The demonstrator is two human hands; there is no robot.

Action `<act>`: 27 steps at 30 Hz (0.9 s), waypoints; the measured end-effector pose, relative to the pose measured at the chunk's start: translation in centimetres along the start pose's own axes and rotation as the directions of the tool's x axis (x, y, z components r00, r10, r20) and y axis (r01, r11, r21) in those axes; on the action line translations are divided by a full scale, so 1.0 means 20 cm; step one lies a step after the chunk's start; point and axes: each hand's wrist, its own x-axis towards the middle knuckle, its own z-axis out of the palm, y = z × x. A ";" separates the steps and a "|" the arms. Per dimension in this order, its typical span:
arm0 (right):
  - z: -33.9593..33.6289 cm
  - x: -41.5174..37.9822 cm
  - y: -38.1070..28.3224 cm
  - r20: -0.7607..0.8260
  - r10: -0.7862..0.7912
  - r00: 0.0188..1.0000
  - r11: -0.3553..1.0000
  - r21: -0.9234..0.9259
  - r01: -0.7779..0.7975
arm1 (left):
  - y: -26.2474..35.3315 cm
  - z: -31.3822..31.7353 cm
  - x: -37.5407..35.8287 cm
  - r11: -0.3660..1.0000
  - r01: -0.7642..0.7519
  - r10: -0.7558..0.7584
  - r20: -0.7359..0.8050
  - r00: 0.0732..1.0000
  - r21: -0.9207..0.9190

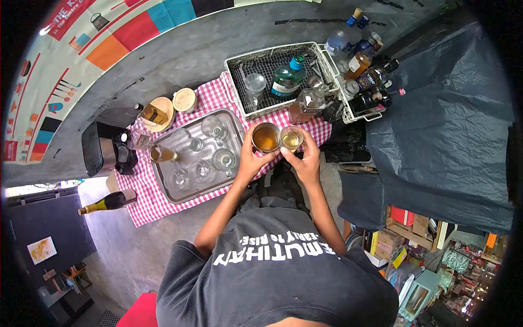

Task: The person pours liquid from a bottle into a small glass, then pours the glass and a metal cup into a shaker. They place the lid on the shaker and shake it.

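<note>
I have the left hand [250, 162] curled around a glass of amber liquid [266, 138], the right hand [308, 161] around a smaller glass [291, 140], side by side near the metal tray [234, 140].

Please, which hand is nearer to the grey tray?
Left. The left hand is just right of the grey tray, holding a glass; the right hand is farther right, holding another glass.
</note>
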 end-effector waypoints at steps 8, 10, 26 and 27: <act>0.03 0.03 -0.05 0.106 -0.034 0.994 0.993 -0.111 0.046 | -0.03 -0.01 -0.03 0.974 -0.130 0.130 0.011 0.991 0.187; 0.04 0.03 -0.02 0.108 -0.091 0.990 0.968 -0.225 0.114 | -0.02 -0.01 -0.04 0.974 -0.130 0.129 0.019 0.991 0.185; 0.05 0.01 -0.02 0.174 -0.187 0.967 0.835 -0.491 0.250 | 0.00 0.00 -0.04 0.927 -0.222 0.220 0.042 0.975 0.303; 0.06 0.01 -0.02 0.179 -0.188 0.966 0.834 -0.491 0.253 | 0.00 0.00 -0.04 0.933 -0.217 0.214 0.043 0.976 0.287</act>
